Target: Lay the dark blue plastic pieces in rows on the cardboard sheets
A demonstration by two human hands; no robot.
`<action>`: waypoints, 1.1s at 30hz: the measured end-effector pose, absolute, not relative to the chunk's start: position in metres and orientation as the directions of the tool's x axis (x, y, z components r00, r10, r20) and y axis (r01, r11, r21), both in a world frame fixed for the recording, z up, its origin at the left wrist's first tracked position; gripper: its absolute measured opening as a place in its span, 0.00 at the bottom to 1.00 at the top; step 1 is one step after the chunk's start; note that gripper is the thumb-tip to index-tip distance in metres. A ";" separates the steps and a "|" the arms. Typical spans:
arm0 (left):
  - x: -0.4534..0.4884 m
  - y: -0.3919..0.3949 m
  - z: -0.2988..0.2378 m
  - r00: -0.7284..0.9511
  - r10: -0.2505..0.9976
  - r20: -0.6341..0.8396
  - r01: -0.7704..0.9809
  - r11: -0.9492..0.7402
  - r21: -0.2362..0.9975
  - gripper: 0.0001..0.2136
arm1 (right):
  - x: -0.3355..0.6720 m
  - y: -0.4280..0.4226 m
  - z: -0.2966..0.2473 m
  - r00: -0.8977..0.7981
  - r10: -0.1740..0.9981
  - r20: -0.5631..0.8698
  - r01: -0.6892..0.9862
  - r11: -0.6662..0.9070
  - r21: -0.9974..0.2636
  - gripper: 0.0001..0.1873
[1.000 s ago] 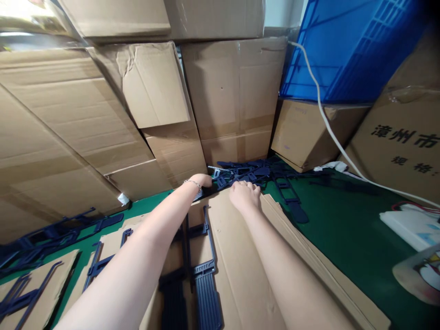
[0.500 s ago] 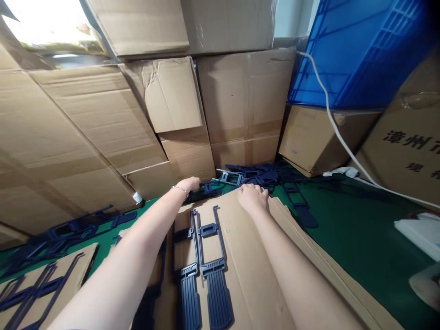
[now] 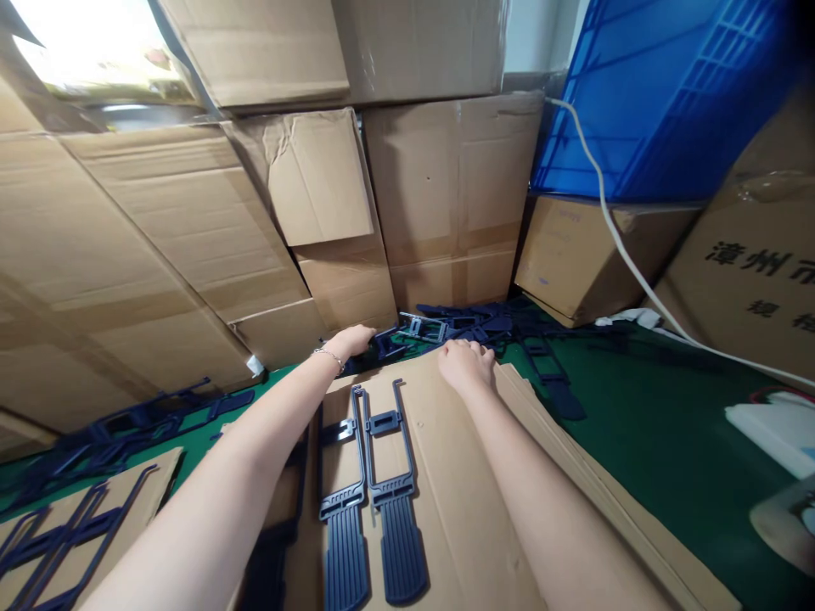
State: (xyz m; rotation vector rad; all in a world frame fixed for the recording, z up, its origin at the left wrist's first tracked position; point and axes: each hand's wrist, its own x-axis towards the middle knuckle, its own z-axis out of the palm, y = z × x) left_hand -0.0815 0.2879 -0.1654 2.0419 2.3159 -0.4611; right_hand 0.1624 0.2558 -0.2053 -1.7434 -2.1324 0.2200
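Note:
My left hand [image 3: 354,341], with a bracelet at the wrist, reaches past the far edge of the cardboard stack. Its closed fingers are at the end of a dark blue plastic frame [image 3: 387,343] in the loose pile; the fingertips are partly hidden. My right hand [image 3: 467,363] rests on the far edge of the top cardboard sheet [image 3: 452,475], fingers curled over it. Between my arms, two dark blue plastic frames with ribbed flat ends lie side by side on the sheet, a left one [image 3: 347,543] and a right one [image 3: 403,547].
More dark frames [image 3: 484,321] lie heaped against stacked cardboard boxes [image 3: 446,187]. Others lie at left [image 3: 127,433] and on another cardboard piece [image 3: 162,475]. A blue crate [image 3: 630,110] sits on a box at right. A white cable [image 3: 602,170] hangs down over the green surface [image 3: 627,399].
My left hand has shifted slightly to the right, closer to the frame in the pile, whose tilt has changed a little. My right hand stays on the cardboard edge.

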 end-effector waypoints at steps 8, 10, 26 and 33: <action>-0.044 0.284 -0.124 -0.044 0.988 0.147 0.998 0.050 -0.040 0.18 | 0.163 0.255 -0.204 -0.167 0.966 0.197 0.903 0.230 -0.364 0.17; -0.021 0.295 -0.119 -0.022 0.981 0.191 1.000 0.023 -0.003 0.17 | 0.163 0.254 -0.203 -0.164 0.965 0.203 0.901 0.230 -0.367 0.16; 0.098 0.378 -0.173 0.056 0.954 -0.294 0.994 -0.081 -0.075 0.22 | 0.160 0.257 -0.202 -0.173 0.967 0.185 0.887 0.235 -0.397 0.18; 0.086 0.372 -0.174 0.017 0.980 -0.196 0.992 -0.041 -0.116 0.21 | 0.158 0.260 -0.204 -0.151 0.969 0.194 0.878 0.222 -0.425 0.17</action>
